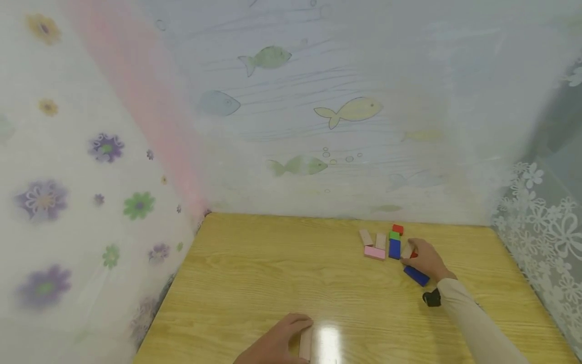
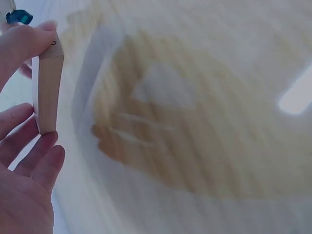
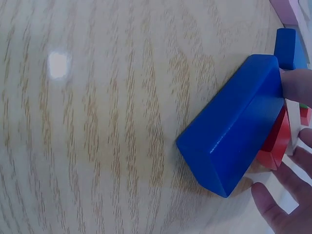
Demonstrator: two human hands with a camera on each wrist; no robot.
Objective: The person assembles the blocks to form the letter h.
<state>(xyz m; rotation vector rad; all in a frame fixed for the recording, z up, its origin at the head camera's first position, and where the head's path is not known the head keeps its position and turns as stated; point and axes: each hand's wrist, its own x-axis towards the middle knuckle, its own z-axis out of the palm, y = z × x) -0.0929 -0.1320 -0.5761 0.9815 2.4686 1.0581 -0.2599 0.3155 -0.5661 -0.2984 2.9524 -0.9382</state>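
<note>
Progress: judged partial, pink block (image 1: 375,253) and green block (image 1: 394,235) laid near table's (image 1: 245,273) far edge, toward right corner; plain wooden block (image 1: 306,344) outstanding, well back | Left hand (image 1: 279,339): part-curled, pinches plain wooden block by ends | Right hand (image 1: 427,258): pinches bare-wood block (image 1: 407,250) beside group | Finish: blue block (image 3: 234,122) glossy, oblong; table wood-grained
</note>
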